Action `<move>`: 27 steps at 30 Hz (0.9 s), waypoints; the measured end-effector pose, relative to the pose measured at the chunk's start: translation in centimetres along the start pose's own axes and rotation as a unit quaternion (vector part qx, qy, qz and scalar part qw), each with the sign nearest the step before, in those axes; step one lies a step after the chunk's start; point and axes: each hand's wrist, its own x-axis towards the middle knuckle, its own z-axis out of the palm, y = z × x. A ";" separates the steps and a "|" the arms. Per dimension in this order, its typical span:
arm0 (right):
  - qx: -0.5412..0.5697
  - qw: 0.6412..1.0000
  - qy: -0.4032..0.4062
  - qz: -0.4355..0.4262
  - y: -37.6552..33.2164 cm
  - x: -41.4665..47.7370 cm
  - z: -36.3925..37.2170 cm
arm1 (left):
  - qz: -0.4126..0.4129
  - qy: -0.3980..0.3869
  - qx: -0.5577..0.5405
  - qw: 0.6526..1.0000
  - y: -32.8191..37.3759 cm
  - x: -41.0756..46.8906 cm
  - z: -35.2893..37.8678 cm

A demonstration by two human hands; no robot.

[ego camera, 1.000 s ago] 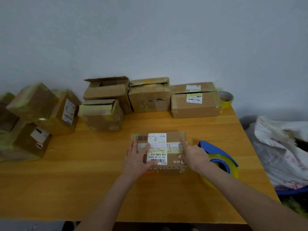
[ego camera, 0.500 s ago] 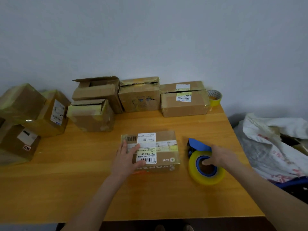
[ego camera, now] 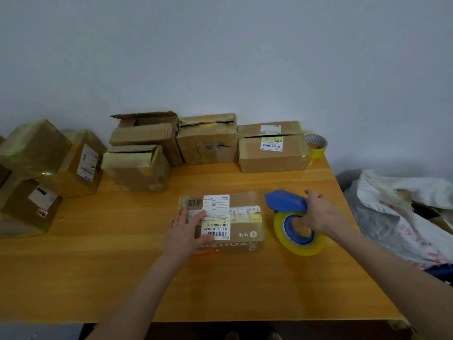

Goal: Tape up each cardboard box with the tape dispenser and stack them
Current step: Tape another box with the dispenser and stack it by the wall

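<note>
left grip flat on cardboard box | right grip holds blue dispenser

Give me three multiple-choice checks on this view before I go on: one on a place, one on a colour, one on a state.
1. The blue plastic tape dispenser with its yellow roll is:
A) on top of the small labelled cardboard box
B) right of that box
C) left of that box

2. The small spare tape roll at the far right corner of the wooden table is:
A) red
B) black
C) yellow

3. The left grip is:
A) flat on the labelled box's top
B) curled round the dispenser
C) off the table

Answers:
1 B: the dispenser shows beside the box's right edge, held by the right grip.
2 C: the roll's outer band is yellow.
3 A: its straight fingers rest on the box top.
</note>
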 end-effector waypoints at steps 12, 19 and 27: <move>0.159 0.985 -0.060 -0.029 0.0 -0.3 -0.7 | 0.017 -0.001 -0.020 1.000 -0.3 -0.3 -0.6; 0.165 0.969 -0.028 -0.182 -5.7 -0.8 -6.6 | 0.024 -0.011 -0.051 0.998 -0.8 -0.5 -0.7; 0.136 0.928 -0.167 -0.304 -14.2 -1.4 -3.9 | 0.051 0.016 -0.178 0.983 -1.5 -0.9 -0.6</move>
